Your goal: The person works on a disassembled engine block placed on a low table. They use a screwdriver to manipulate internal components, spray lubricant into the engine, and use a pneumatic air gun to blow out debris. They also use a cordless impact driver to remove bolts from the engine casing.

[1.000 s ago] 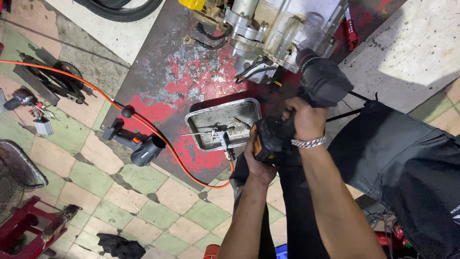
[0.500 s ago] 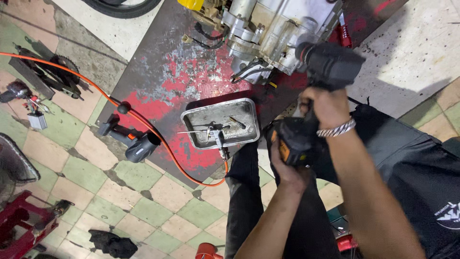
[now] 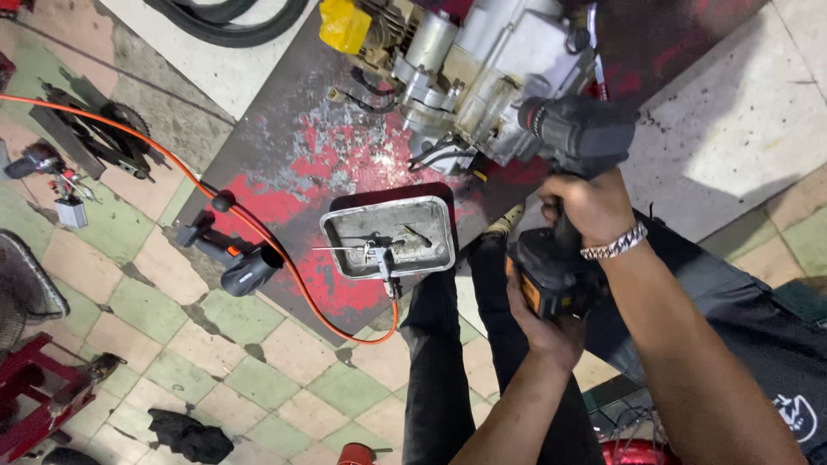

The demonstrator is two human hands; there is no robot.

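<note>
Here the engine (image 3: 482, 77) sits at the far edge of a red-stained metal sheet (image 3: 284, 164). Against it presses a cordless drill (image 3: 568, 172): right hand (image 3: 594, 207) wrapped tight around its grip, left hand (image 3: 543, 323) cupping the battery underneath. A metal tray (image 3: 388, 237) lies nearby, with bare floor tiles beyond.

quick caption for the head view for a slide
Both hands grip a cordless impact wrench pressed against an engine, beside a metal tray.
</note>
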